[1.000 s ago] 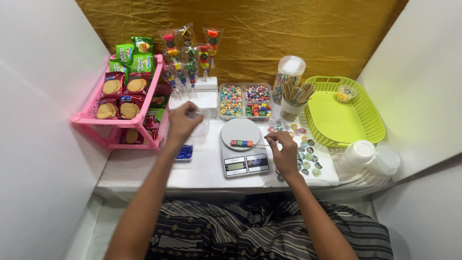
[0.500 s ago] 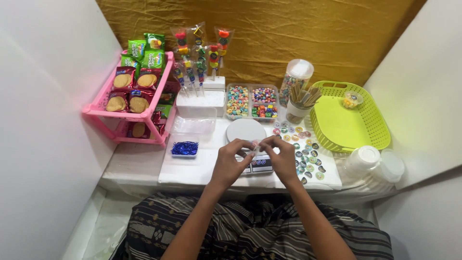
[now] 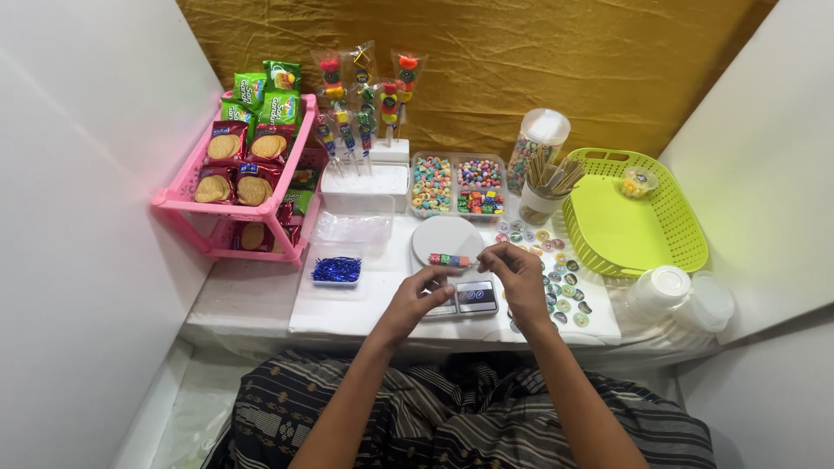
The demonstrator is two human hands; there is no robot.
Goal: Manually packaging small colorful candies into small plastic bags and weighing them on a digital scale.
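A small digital scale (image 3: 465,297) with a round white plate (image 3: 445,236) stands on the white table in front of me. Across the plate's near edge lies a thin stick threaded with small coloured candy cubes (image 3: 450,260). My right hand (image 3: 519,280) pinches that stick's right end. My left hand (image 3: 415,300) hovers just below the cubes, over the scale's display, thumb and fingers pinched together. Whether something thin and clear sits between them I cannot tell.
A pink rack of snack packs (image 3: 248,178) stands at the left, with wrapped candy skewers (image 3: 365,100) on a white block behind. There are also a candy tray (image 3: 456,184), a cup of sticks (image 3: 549,184), a green basket (image 3: 634,221), round stickers (image 3: 560,282), white lids (image 3: 682,291), blue ties (image 3: 336,269) and clear bags (image 3: 352,230).
My left hand came back from the clear bags at the left to the scale and now meets my right hand at the candy stick. The camera has shifted a little.
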